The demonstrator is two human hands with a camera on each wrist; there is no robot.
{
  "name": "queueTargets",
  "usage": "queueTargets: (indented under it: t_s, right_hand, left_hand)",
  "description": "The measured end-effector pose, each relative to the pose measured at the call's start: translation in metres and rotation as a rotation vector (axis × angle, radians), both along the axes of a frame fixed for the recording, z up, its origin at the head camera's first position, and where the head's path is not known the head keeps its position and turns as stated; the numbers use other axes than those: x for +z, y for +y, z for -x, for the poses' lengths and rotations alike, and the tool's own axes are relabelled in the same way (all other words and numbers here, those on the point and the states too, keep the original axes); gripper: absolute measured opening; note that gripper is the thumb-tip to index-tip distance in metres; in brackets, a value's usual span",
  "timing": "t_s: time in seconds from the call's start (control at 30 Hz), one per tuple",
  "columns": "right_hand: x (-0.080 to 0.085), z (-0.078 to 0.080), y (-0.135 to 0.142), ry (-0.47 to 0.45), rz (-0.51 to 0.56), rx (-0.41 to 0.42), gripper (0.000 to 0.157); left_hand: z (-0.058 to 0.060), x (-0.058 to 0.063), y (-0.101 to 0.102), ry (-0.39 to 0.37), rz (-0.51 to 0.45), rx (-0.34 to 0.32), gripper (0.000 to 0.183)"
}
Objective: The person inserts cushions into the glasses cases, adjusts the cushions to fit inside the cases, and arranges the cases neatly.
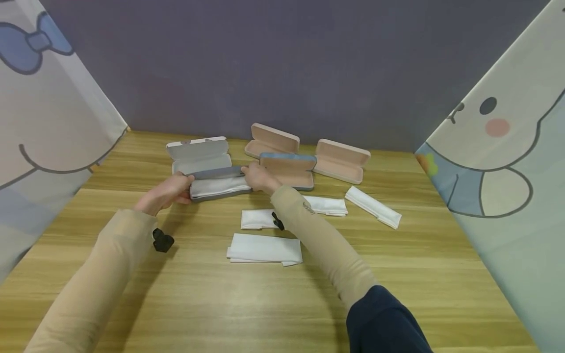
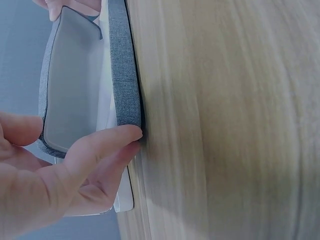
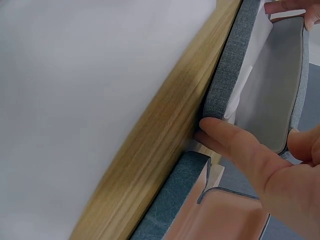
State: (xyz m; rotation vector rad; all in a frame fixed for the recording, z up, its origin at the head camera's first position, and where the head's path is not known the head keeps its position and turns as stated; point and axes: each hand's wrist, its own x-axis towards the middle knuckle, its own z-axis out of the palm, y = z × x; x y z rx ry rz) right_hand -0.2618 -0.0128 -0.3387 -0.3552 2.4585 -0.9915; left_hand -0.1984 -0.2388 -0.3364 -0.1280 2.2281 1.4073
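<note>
A dark grey fabric glasses case (image 1: 222, 196) stands partly open on the table, its hinged lid (image 2: 75, 75) raised at the back. Inside lies a folded white cloth (image 1: 219, 186). My left hand (image 1: 174, 188) grips the left end, thumb at the lid's edge and fingers against the base. At the opposite end, my right hand (image 1: 260, 178) holds the case in the same way, with its thumb on the lid and its fingertips (image 3: 212, 125) at the base's corner.
Behind stand an open white case (image 1: 200, 158) and two pink cases (image 1: 274, 139) (image 1: 342, 161). A blue case with pink lining (image 1: 289, 172) is just right of my right hand. Folded white cloths (image 1: 265, 247) (image 1: 256, 219) (image 1: 326, 206) (image 1: 372, 207) lie nearer and to the right.
</note>
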Motion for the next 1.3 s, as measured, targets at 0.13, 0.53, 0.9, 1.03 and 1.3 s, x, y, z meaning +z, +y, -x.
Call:
queueTargets:
  t_s: [0.13,0.53,0.9,1.03,1.3]
  right_hand:
    - [-0.001,-0.0005,0.0012,-0.02,0.015,-0.004,0.045]
    - [-0.0001,-0.0019,0.0026,-0.029,0.03,0.012,0.045]
    - [-0.0033,0.0055,-0.0033,-0.003,-0.033,-0.02,0.041]
    - [-0.0034,0.006,-0.0026,-0.01,-0.028,-0.026,0.042]
    - [-0.0027,0.0041,-0.0016,-0.019,0.003,-0.029,0.044]
  left_hand:
    - [-0.0001,-0.0008,0.0005,-0.017,-0.015,-0.014,0.061]
    - [0.0,-0.0018,-0.0037,-0.003,-0.006,-0.058,0.061]
    - [0.0015,-0.0022,-0.0061,0.015,-0.006,-0.079,0.062]
    - [0.0024,-0.0017,-0.005,0.006,-0.015,-0.065,0.062]
    - [0.0028,-0.0022,-0.0032,0.012,-0.02,-0.044,0.06]
